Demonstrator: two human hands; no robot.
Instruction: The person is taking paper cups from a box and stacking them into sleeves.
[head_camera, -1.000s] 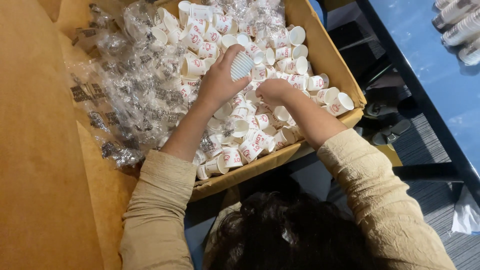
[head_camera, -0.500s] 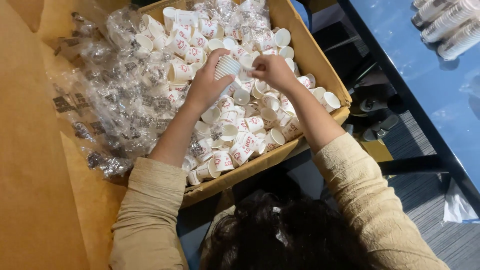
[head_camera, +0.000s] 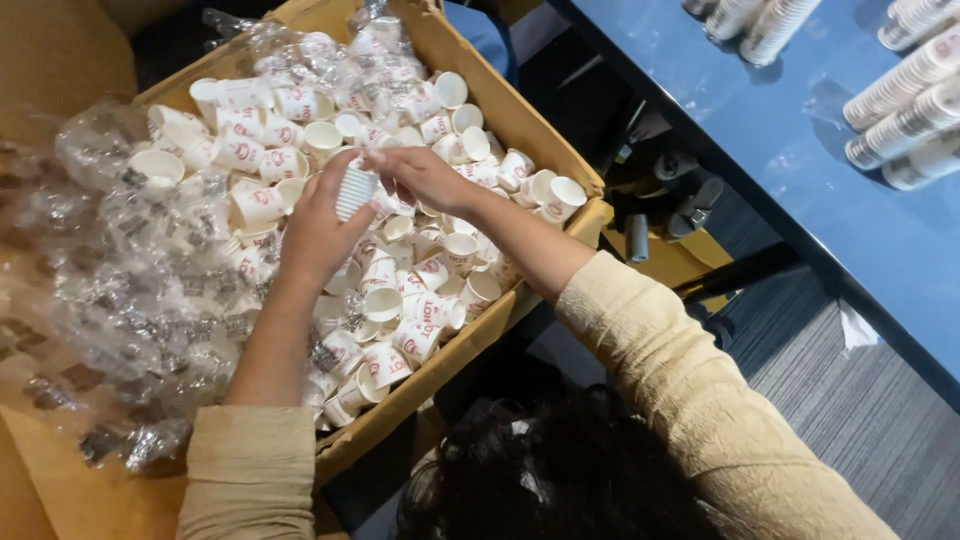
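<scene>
Both hands, left hand (head_camera: 315, 235) and right hand (head_camera: 425, 178), apparently on one ribbed paper cup (head_camera: 356, 190) over cup-filled box (head_camera: 520, 120).

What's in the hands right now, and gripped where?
The left hand holds a short stack of nested paper cups around its side; the right hand pinches the stack's top end. Both are above the cardboard box.

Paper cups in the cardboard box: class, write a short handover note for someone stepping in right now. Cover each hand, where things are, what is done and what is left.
Left hand: holds a short nested stack of cups over the box.
Right hand: fingertips pinch the top of that stack.
Cardboard box: full of loose paper cups, with crumpled clear plastic wrap on its left side.
Done: long cup stacks lie on the blue table.
Left: many loose cups remain unstacked in the box.
</scene>
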